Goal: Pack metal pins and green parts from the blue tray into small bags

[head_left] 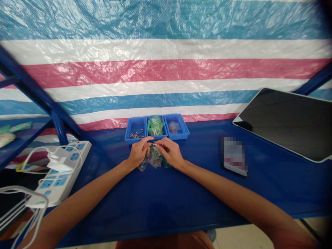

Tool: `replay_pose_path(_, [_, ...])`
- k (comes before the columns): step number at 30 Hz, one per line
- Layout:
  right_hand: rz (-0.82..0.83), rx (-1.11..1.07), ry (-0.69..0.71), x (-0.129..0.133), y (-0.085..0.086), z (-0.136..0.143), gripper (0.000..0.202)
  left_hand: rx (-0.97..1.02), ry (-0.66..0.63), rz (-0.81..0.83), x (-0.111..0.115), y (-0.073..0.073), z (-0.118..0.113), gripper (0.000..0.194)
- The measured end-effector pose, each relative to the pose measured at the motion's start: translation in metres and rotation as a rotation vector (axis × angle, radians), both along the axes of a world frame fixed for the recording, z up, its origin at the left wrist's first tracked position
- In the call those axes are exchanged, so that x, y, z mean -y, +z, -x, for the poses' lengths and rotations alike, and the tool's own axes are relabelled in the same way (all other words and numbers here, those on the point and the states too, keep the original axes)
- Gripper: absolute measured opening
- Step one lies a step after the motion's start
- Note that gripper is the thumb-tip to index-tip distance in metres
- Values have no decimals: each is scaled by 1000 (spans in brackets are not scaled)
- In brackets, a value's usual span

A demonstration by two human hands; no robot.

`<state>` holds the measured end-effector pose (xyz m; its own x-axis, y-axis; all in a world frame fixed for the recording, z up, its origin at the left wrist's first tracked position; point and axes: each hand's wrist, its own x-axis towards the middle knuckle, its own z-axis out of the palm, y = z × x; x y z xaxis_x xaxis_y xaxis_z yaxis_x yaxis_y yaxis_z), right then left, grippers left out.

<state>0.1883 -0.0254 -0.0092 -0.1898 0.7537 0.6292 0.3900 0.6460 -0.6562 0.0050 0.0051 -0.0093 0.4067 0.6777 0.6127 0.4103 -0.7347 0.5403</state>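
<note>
Both hands meet just in front of three blue bins. My left hand is closed, its fingertips on a small metallic piece. From the other side, my right hand pinches the same small piece. Under and between the hands lie small clear plastic bags with thin parts inside. The left bin holds loose metal pins. Green and clear bags fill the middle bin. In the right bin is a clear bag whose contents are too small to tell.
A white power strip with plugs and cables is on the left, beside a blue metal frame. On the blue table, a blurred flat object lies at right, near a large dark-screened device. Striped sheeting hangs behind.
</note>
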Motion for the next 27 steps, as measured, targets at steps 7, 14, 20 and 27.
replay_pose_path(7, [23, -84, -83, 1, 4, 0, 22, -4, 57, -40, 1, 6, 0, 25])
replay_pose_path(14, [52, -100, -103, 1, 5, -1, 23, -5, 89, -99, 3, 9, -3, 20])
replay_pose_path(20, [25, -85, -81, 1, 3, 1, 21, -30, 113, -105, 4, 9, 1, 23])
replay_pose_path(27, [15, -49, -79, 1, 5, 0, 27, 8, 86, -145, 6, 11, 1, 17])
